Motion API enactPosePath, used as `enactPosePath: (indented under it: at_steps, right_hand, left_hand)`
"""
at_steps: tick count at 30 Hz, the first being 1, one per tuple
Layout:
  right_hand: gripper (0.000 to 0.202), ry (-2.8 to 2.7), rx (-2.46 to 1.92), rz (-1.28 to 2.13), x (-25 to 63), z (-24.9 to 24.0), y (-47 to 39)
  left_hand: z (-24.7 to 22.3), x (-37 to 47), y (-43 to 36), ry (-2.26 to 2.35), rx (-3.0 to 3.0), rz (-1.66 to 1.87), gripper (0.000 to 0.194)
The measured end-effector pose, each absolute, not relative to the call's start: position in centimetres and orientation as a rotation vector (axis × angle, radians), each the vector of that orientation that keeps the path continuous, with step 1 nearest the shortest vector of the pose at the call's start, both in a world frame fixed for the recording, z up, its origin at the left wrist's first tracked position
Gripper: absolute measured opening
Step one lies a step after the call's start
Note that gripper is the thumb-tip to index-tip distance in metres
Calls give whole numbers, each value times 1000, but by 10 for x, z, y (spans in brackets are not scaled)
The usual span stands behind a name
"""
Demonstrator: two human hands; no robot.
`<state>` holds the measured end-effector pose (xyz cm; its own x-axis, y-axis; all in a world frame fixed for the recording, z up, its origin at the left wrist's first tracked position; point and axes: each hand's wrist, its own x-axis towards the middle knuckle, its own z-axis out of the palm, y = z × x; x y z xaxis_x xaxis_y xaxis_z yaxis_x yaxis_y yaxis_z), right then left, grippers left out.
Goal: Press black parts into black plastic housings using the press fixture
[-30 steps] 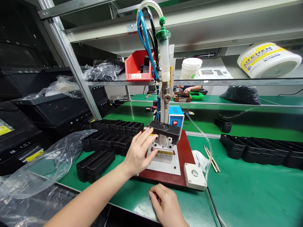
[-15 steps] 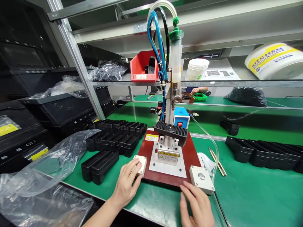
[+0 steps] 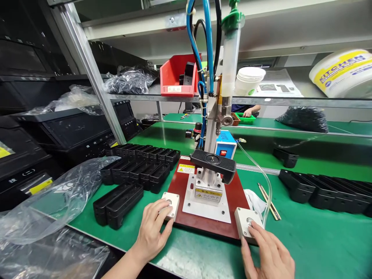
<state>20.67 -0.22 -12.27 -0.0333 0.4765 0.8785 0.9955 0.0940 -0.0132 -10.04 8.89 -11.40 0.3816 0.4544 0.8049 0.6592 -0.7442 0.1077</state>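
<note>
**L hand (image 3: 151,228) + R hand (image 3: 269,248): nothing gripped, 1 at each side**

The front edge of the smooth green worktop (image 3: 316,244) cuts across low on the L, and the L forearm (image 3: 129,263) goes over it. There's a bare green strip btwn the hands, in front of the flat red-brown board (image 3: 235,205). Lots of open room R of the R hand, up to the row of black plastic pcs (image 3: 322,193). L side is tighter: 2 long black plastic trays (image 3: 115,219) sit nr the L hand w/ a green gap btwn. A clear crinkly plastic bag (image 3: 72,190) lies over the L edge.

L hand: fingers loosely bent, tips on the small square white box (image 3: 174,209) at the board's front L corner. R hand: fingers spread, 1 tip on the round silver button (image 3: 249,220) of the other square white box (image 3: 241,221), front R corner. Can't tell if it's pushed down. The flat black ribbed plastic block (image 3: 213,159) sits on the silver metal stand (image 3: 205,176) mid-board, well apart from both hands.

Vs. 0.5 s ago: R hand was short of its box, now it's there. L hand was on its box already. 1 s ago L hand was up at the block. Block's on the same stand.
</note>
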Motion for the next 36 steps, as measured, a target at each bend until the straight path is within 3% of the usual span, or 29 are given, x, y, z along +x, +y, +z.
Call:
enactPosePath:
  at_steps: [9,13,17,26,36]
  right_hand:
    - [29,-1611,-1539,-1015,200,-95,10]
    - [25,-1588,-1500,-1018,202,-103,11]
    - [23,-1560,-1440,-919,200,-118,12]
    - [48,-1405,-1491,-591,193,-120,14]
    - [43,-1439,-1473,-582,194,-119,17]
  left_hand:
    - [-101,-83,99,-1038,-2331,-1407,15]
    - [-106,-83,98,-1040,-2313,-1438,21]
    - [-111,-84,98,-1069,-2341,-1414,29]
    - [-111,-83,99,-1095,-2378,-1470,32]
    - [-108,-83,101,-1092,-2394,-1505,32]
